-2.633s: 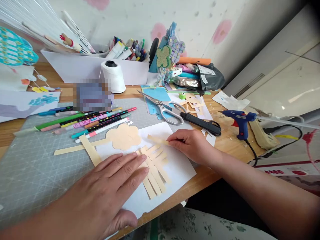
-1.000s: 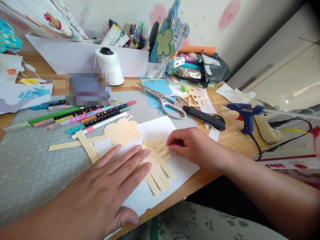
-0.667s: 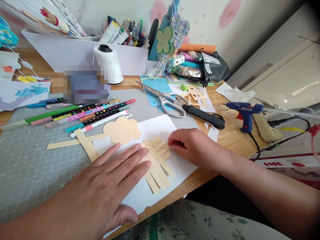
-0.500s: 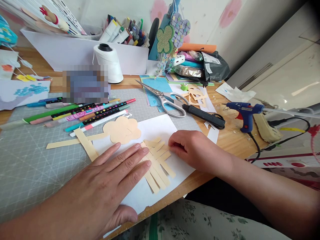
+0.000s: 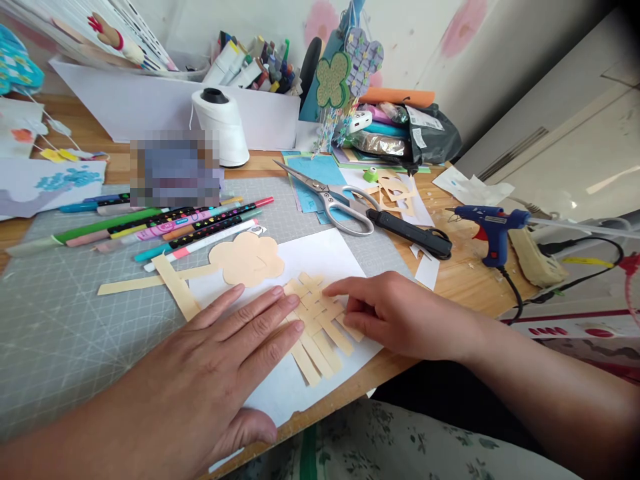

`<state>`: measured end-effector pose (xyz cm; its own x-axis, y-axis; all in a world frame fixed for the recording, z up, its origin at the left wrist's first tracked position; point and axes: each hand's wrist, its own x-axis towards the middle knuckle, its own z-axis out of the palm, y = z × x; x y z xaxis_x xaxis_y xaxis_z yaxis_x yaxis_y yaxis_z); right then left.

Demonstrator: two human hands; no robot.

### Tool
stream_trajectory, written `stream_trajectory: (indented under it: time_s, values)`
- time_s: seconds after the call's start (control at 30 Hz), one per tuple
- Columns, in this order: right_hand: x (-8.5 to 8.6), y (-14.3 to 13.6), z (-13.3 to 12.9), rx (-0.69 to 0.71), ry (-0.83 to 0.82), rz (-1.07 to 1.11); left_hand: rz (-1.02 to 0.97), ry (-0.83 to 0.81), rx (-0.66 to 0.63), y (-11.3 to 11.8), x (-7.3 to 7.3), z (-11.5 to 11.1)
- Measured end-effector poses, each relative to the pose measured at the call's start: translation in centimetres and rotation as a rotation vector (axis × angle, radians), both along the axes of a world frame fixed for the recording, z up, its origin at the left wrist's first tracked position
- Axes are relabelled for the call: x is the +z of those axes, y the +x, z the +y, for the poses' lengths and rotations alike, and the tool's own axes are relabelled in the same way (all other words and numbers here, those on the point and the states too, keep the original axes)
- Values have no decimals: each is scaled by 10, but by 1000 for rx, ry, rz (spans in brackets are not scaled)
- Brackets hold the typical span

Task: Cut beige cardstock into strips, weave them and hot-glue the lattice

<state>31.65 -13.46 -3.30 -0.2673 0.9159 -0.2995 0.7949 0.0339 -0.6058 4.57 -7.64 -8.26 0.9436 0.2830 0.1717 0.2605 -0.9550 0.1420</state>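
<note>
Cream paper strips [image 5: 315,313], woven over and under each other, lie on a white paper sheet [image 5: 320,253]. My left hand [image 5: 235,360] rests flat with fingers stretched, its fingertips pressing the left side of the weave and hiding part of it. On the right side, my right hand [image 5: 395,313] touches the weave with an extended index finger at its upper edge. The thumb sits lower, apart from that finger, near the strip ends. A cream cloud-shaped paper piece [image 5: 247,260] lies just above my left fingertips. Loose cream strips [image 5: 175,287] lie left of it.
Several markers [image 5: 200,227] lie on the grey cutting mat [image 5: 75,333]. Scissors [image 5: 340,203], a black-handled tool [image 5: 410,233] and a blue glue gun [image 5: 493,227] are beyond my right hand. A white thread cone [image 5: 225,133] stands at the back.
My right hand's index finger and thumb have spread from a closer pinch, the index moving left onto the weave. The strips there lie flatter and tighter. My left hand stays in place.
</note>
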Motion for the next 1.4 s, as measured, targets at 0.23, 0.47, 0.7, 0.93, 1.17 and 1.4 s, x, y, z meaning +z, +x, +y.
stream_trajectory:
  time_s: [0.23, 0.47, 0.7, 0.93, 1.17, 1.4]
  values:
    - [-11, 30, 32, 399, 452, 46, 73, 34, -11, 3, 8, 1]
    - [-23, 25, 40, 526, 468, -168, 78, 21, -48, 4, 7, 5]
    - [-24, 17, 35, 510, 459, -184, 54, 14, -53, 5, 9, 4]
    - [-25, 22, 33, 491, 458, -96, 47, 31, -55, 5, 9, 6]
    - [-28, 23, 33, 490, 484, -130, 62, -23, -35, 7, 12, 4]
    - [-25, 11, 23, 432, 478, -196, 77, -22, -21, 6, 12, 3]
